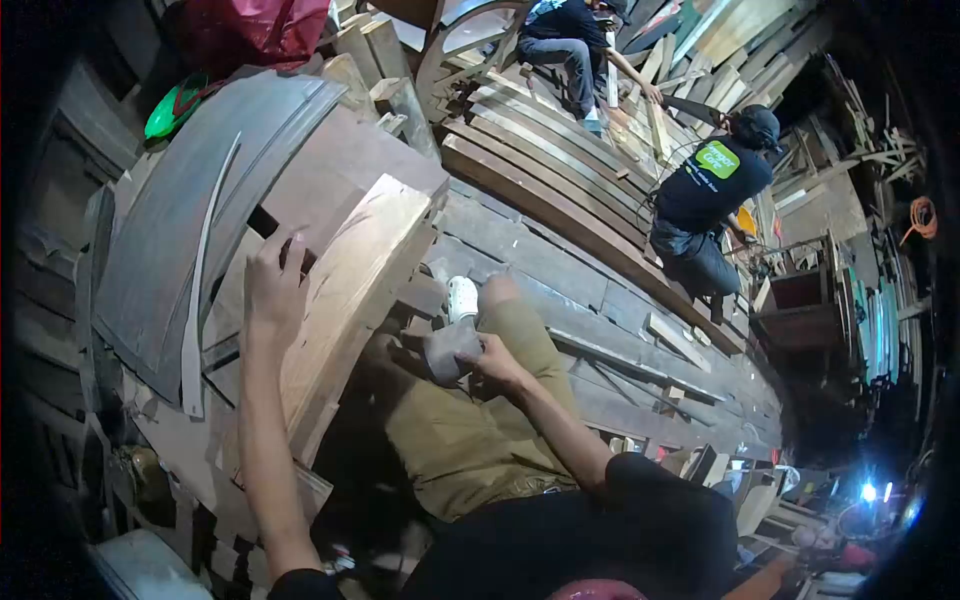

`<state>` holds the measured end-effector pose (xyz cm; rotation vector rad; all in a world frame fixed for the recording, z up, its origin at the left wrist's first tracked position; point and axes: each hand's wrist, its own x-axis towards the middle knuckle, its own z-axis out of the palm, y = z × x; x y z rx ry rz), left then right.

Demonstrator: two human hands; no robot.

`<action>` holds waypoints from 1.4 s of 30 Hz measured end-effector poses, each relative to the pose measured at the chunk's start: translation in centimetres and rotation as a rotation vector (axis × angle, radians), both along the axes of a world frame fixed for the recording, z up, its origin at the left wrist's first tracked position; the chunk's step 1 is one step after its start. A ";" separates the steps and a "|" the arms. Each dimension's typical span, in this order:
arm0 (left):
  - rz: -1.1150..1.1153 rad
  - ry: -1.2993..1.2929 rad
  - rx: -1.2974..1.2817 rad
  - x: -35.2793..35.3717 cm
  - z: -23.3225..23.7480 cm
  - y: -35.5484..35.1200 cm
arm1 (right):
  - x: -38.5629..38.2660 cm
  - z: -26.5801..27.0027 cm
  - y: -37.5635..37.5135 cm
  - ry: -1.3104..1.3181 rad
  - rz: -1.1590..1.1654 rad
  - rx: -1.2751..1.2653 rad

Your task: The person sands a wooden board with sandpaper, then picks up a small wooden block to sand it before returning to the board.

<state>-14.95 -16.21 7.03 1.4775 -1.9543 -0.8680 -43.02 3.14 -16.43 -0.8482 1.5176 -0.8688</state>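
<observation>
My left hand [274,285] is over the workbench at the left, its fingers curled around something dark that I cannot make out. Right beside it lies a thick pale wooden board [345,290], slanting along the bench edge. In front of my lap, my right hand [490,360] grips a grey, sheet-like piece [447,352]. A long, thin curved wooden strip [208,275] rests on large curved grey panels [160,230], left of my left hand.
Long timber beams [560,190] lie on the plank floor [520,240] ahead. One person in a dark shirt [712,180] bends at the upper right, and another [570,50] sits at the top. Scrap wood, a red bag [250,30] and a dark wooden cabinet [795,310] stand around.
</observation>
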 end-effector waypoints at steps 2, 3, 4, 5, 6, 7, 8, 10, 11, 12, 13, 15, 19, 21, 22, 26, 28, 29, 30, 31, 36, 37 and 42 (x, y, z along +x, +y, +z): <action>-0.009 0.034 -0.069 0.4 -1.5 -0.6 | -0.1 0.6 0.1 -0.042 -0.006 0.007; -0.014 0.049 -0.103 0.5 -1.8 -0.7 | 0.1 1.1 0.1 -0.065 -0.010 0.012; -0.006 0.064 -0.103 0.5 -1.8 -0.6 | 0.4 -0.1 0.1 -0.080 -0.047 -0.046; -0.013 0.056 -0.132 0.6 -1.9 -0.7 | 0.2 -0.3 0.3 -0.073 -0.030 0.002; -0.021 0.048 -0.161 0.7 -2.2 -0.8 | 0.3 1.2 0.0 -0.064 -0.013 0.051; -0.030 0.040 -0.191 0.8 -2.5 -0.9 | 0.2 2.1 0.0 -0.055 0.003 0.098; -0.016 0.046 -0.214 0.8 -2.9 -0.9 | -0.5 0.6 0.1 -0.029 0.037 0.010; -0.039 0.008 -0.282 1.0 -3.1 -1.0 | -0.2 1.4 0.0 -0.031 0.022 0.050; -0.053 -0.010 -0.317 1.0 -3.2 -1.1 | -0.1 1.7 0.0 -0.032 0.013 0.069; -0.042 0.007 -0.271 0.9 -3.2 -1.2 | -0.1 1.3 0.1 -0.027 0.003 0.029; -0.032 0.024 -0.224 0.8 -3.1 -1.2 | -0.1 0.5 0.1 -0.022 -0.008 -0.010; -0.022 0.034 -0.175 0.6 -2.7 -1.1 | -0.4 -0.5 0.2 -0.002 -0.004 -0.027; -0.002 -0.032 -0.078 0.4 -1.1 -0.7 | -0.4 -0.7 0.2 0.011 -0.014 0.025; 0.013 -0.038 -0.080 0.5 -1.3 -0.7 | -0.1 -0.5 0.2 -0.021 -0.027 -0.004; 0.018 -0.019 -0.127 0.5 -1.9 -0.8 | -0.2 -0.6 0.2 -0.044 -0.022 -0.035; 0.014 0.057 -0.135 0.5 -2.6 -0.9 | 0.2 1.4 0.0 -0.070 -0.034 0.012; 0.005 0.022 -0.130 0.5 -2.6 -1.0 | -0.2 0.8 -0.1 0.002 -0.002 0.012; 0.002 0.005 -0.128 0.6 -2.5 -1.1 | -0.3 0.4 -0.1 0.038 0.017 0.011; 0.012 0.005 -0.105 0.6 -2.4 -1.1 | -0.4 0.0 0.0 0.051 0.015 0.004; 0.024 0.005 -0.082 0.5 -2.1 -0.9 | -0.5 -0.4 0.1 0.064 0.016 -0.003; 0.002 0.041 -0.187 0.5 -2.5 -1.1 | -0.8 -0.4 -0.1 -0.001 0.029 0.103; 0.009 0.034 -0.169 0.6 -2.5 -1.1 | -0.7 -0.6 0.1 -0.026 0.013 0.056; 0.026 0.076 -0.125 0.8 -2.6 -1.1 | -0.3 0.4 -0.1 -0.022 -0.008 0.036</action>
